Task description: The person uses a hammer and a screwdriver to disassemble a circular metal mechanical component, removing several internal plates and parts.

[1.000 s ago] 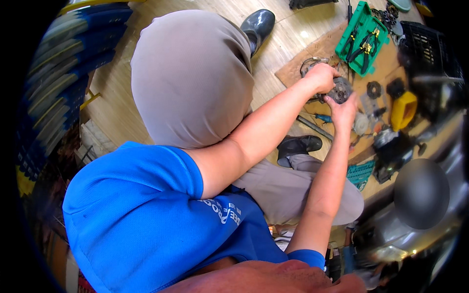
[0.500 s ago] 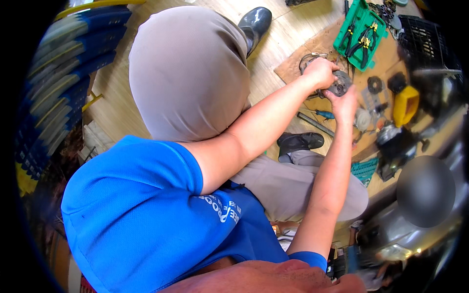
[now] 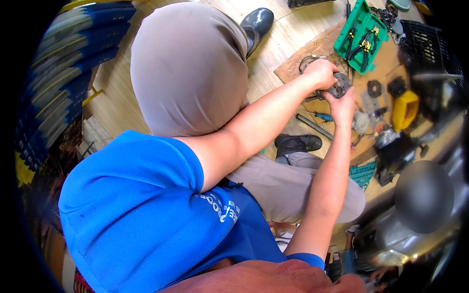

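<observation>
Both my hands grip a round, dark metal disc part (image 3: pixel 341 88) with holes around its middle, held above the cardboard sheet (image 3: pixel 292 70). My left hand (image 3: pixel 321 73) is closed over its upper left side. From below, my right hand (image 3: pixel 343 105) grasps the lower right edge, thumb against the disc. A thin dark cable loop (image 3: pixel 304 62) shows just beyond my left hand, where it leads being hidden. Close by my right wrist lie a blue-handled screwdriver (image 3: pixel 323 116) and a grey metal rod (image 3: pixel 312 126).
Beyond my hands lies an opened green tool case (image 3: pixel 355 22) with several yellow-and-black pliers. Small parts, a black ring (image 3: pixel 374 88) and a yellow object (image 3: pixel 405 110) lie to the right. A black crate (image 3: pixel 422 44) stands at far right; stacked blue items (image 3: pixel 105 36) at left.
The whole view has shifted slightly. Both hands stay on the disc part, with only a small shift of the right hand.
</observation>
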A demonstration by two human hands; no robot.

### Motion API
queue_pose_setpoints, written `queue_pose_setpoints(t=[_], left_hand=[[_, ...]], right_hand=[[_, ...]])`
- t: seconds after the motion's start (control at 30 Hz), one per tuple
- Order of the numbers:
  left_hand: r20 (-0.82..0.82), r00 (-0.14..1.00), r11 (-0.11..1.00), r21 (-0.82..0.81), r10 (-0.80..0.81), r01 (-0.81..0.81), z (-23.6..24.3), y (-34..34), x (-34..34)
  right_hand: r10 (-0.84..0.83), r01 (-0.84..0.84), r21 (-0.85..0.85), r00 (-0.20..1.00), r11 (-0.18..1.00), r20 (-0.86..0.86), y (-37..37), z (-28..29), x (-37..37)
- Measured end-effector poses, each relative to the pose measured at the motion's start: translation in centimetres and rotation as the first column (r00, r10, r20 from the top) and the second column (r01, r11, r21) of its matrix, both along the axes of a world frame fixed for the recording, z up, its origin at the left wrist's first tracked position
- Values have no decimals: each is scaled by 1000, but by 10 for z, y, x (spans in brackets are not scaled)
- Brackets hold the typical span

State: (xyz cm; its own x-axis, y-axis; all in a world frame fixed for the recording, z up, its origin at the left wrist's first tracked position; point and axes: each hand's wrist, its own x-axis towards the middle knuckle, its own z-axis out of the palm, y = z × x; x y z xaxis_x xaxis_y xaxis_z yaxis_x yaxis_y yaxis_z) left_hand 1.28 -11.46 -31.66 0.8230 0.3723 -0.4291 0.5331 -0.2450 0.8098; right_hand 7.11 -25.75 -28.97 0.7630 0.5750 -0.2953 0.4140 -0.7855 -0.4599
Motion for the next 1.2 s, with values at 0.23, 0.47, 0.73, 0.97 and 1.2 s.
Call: queue_pose_setpoints(t=[0.23,0.47,0.73,0.97,1.2], left_hand=[[-108,993,999,-2,-52,53,12,3,5],[-90,994,997,-60,-60,55,6,9,6],[-63,995,993,-82,76,-81,6,2,6],[-35,971,945,-223,238,-240,11,0,11],[-170,978,992,-56,-122,114,15,27,12]], right_hand=[[-16,26,-44,976,999,217,11,1,-16],[-15,24,-54,986,998,166,19,14,-21],[22,12,-176,981,984,195,21,14,-23],[24,-17,-36,975,999,221,21,24,-26],[278,-278,-21,953,960,117,9,41,-14]])
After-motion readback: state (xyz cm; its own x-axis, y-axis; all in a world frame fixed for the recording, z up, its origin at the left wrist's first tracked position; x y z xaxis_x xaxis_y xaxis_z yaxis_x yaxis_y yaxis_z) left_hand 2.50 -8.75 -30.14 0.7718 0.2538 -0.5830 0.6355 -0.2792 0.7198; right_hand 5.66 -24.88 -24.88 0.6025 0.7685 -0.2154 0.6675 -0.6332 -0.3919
